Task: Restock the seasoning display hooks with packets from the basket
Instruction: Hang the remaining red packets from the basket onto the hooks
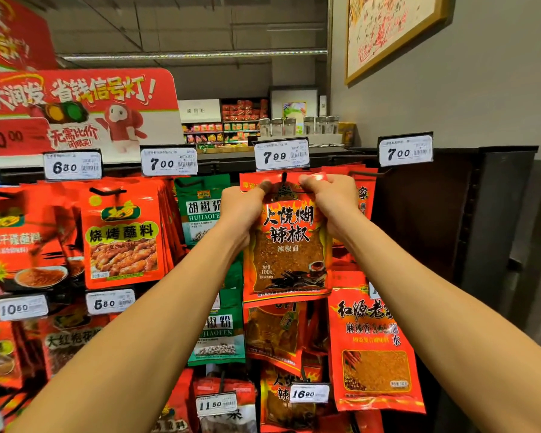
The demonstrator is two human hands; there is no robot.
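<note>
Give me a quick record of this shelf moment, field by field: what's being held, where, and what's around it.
held item: red chili-powder packet with black lettering
left hand: pinches the packet's top left corner
right hand: pinches the top right corner
position: packet's hang hole at the black metal hook
price tag above: white 7.99 label
left neighbour: green pepper-powder packet
basket: not in view

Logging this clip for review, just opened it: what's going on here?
A person is stocking a seasoning display. Both hands, the left hand and the right hand, pinch the top corners of a red chili powder packet, holding it up at the hook under the 7.99 price tag. The hook tip shows at the packet's hanging hole, so it seems to be going on. Neighbouring hooks already carry packets. No basket is in view.
</note>
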